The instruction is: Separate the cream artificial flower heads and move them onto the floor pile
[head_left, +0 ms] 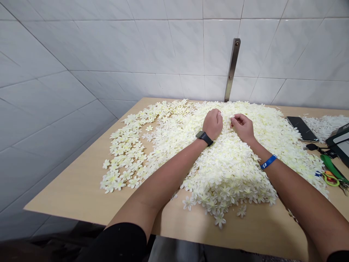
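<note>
A big heap of small white fabric flower pieces (226, 163) covers the middle of a pale wooden table (81, 182). My left hand (213, 123), with a black watch on its wrist, is closed above the heap. My right hand (242, 125), with a blue band on its wrist, is closed beside it and pinches a small white flower piece (232, 117) between the two hands. Whether the left fingers also grip that piece is hard to see. To the left, more flower pieces (122, 156) lie spread flat in a thinner layer.
A black phone (302, 128) lies at the right, beside a second pile of white pieces (325, 125). A green lanyard with keys (332, 173) and a dark device (340, 142) sit at the right edge. White tiled walls and a metal bracket (232, 69) stand behind.
</note>
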Tool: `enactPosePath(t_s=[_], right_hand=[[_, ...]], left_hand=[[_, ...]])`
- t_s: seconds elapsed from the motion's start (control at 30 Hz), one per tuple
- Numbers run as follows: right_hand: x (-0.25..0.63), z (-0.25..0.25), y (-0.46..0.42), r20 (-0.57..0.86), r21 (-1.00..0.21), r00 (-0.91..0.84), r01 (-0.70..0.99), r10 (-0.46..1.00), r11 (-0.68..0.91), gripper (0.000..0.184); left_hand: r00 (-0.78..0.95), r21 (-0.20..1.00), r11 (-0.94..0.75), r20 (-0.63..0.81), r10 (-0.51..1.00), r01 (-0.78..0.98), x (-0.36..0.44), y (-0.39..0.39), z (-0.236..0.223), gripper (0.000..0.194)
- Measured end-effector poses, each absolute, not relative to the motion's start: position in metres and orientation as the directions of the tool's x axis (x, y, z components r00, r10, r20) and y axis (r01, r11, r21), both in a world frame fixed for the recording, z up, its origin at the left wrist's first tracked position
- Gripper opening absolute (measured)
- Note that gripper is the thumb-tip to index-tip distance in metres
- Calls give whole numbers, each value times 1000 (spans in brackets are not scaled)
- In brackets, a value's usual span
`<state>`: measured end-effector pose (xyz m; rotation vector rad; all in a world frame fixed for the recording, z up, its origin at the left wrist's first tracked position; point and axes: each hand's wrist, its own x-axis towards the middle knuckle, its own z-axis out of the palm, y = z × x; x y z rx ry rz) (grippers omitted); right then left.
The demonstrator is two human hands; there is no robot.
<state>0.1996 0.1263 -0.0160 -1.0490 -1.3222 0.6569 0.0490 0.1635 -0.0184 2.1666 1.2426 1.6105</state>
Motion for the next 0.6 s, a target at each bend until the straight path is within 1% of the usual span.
enactPosePath(t_s=[0.07,0.13,0.17,0.27,0.33,0.5,0.6], right_hand=[[200,-17,127,447,-892,174,168,877,421,28],[200,-17,127,449,-891,183,160,875,424,27],[200,-16,127,451,-891,189,156,872,426,26],[199,-15,126,451,-891,195,147,871,429,24],[198,-14,125,447,-894,197,138,873,427,24],[199,-13,124,446,-892,178,163,877,421,24],[200,-13,125,443,-893,167,169,881,417,25]], left_hand=[[96,557,-642,711,696,528,49,163,-18,31],[119,533,-658,722,682,532,49,162,-17,29],[128,523,-669,730,671,528,49,161,-17,25],[140,502,-703,756,640,503,49,157,-16,4],[157,495,-720,761,629,486,49,155,-15,9],[236,438,-775,780,580,455,49,152,-11,7],[245,437,-779,778,578,448,49,154,-12,8]])
